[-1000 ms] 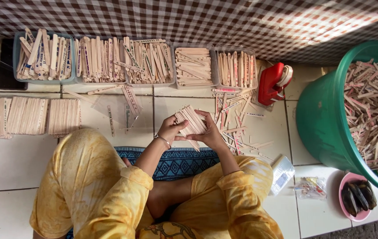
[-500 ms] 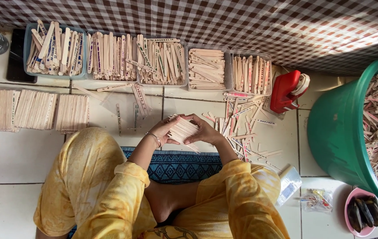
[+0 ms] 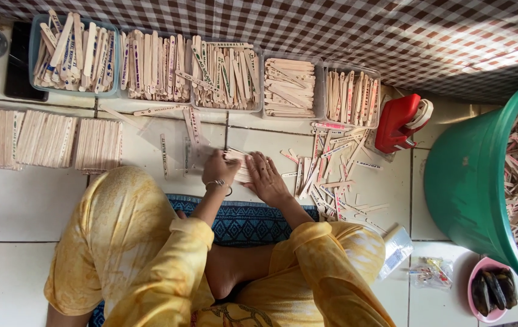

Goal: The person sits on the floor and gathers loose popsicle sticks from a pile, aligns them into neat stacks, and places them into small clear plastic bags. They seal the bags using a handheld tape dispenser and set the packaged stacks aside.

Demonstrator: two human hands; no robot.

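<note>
Between the two hands, low on the white tiled floor (image 3: 23, 212) just ahead of the blue patterned mat (image 3: 241, 221), lies a small bundle of flat wooden sticks (image 3: 239, 165). The left hand (image 3: 219, 168) curls around the bundle's left end, fingers bent over it, while the right hand (image 3: 269, 178) lies spread and flat, palm down, pressing its right end against the floor. To square such a bundle well, it seems best to keep the flat hand steady as a stop and let the curled hand tap the ends flush, with light pressure so no stick rides up or fans out. Right of the bundle a loose scatter of sticks (image 3: 332, 175) lies criss-crossed on the tiles, close enough to be swept in by mistake. Beyond the bundle stand clear trays of sorted sticks (image 3: 225, 75), and to its left three neat rows of stacked sticks (image 3: 44, 139) lie side by side. Far right of the bundle are a red tape dispenser (image 3: 399, 121) and a green tub (image 3: 471, 181) heaped with more sticks.
</note>
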